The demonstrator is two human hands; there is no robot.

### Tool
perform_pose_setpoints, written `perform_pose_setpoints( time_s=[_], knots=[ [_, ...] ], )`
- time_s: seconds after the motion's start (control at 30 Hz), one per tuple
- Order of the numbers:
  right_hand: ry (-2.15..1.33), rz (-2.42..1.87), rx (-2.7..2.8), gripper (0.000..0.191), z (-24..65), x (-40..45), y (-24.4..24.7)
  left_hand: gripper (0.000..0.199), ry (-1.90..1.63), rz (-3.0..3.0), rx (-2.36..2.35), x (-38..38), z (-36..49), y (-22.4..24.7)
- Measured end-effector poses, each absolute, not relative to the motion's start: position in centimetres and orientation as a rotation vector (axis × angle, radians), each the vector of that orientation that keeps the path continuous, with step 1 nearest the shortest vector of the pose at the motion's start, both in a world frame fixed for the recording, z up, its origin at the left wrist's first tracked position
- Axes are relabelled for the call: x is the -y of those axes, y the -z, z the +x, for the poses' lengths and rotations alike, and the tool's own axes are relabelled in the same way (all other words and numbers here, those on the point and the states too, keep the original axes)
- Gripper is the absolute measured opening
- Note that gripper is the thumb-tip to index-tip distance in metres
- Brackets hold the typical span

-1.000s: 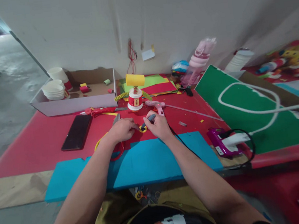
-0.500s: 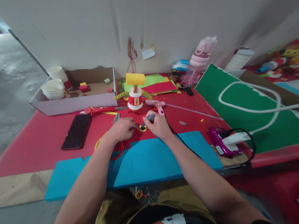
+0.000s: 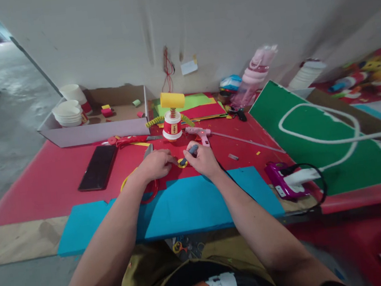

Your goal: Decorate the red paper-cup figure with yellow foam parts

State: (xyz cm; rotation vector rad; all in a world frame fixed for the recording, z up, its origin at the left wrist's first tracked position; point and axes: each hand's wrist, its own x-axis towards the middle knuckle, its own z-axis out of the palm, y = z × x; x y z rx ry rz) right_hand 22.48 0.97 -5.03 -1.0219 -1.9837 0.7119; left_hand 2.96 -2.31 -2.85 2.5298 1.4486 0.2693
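My right hand (image 3: 203, 158) is closed round a dark grey marker (image 3: 192, 150), whose lower end meets a small yellow ring (image 3: 182, 163) on the red tabletop (image 3: 130, 158). My left hand (image 3: 158, 163) lies at the left of the ring, a fingertip at its edge; its other fingers are curled, and what they hold, if anything, is hidden. Partly under the left wrist are red-handled scissors (image 3: 154, 194). Behind the hands stands a paper-cup figure (image 3: 172, 127) with a yellow roll on top and folded green arms, beside a pink glue gun (image 3: 200, 134).
A black phone (image 3: 97, 168) and a box (image 3: 98, 132) with paper cups are at the left. Blue foam (image 3: 197, 205) lines the front edge. At the right are a purple power strip (image 3: 282, 183), a green board (image 3: 325, 146) and a white cable.
The marker and right hand have shifted very slightly over the yellow ring. The left hand has stayed in place.
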Motion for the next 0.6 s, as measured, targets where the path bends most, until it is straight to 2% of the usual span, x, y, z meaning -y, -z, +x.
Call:
perform_pose_setpoints(
  time_s=[0.27, 0.47, 0.6],
  knots=[
    [-0.666, -1.013, 1.995, 0.021, 22.7, -1.2, 5.0, 0.042, -0.273, 2.539, -1.445, 2.2, 2.9, 3.0],
    [-0.383, -1.140, 1.762, 0.021, 23.4, -1.1, 4.2, 0.041, -0.305, 2.540, -1.427, 2.2, 2.7, 3.3],
    [-0.309, -1.014, 1.724, 0.017, 23.5, -1.6, 4.0, 0.040, -0.316, 2.576, -1.428, 2.3, 2.8, 3.3]
  ],
)
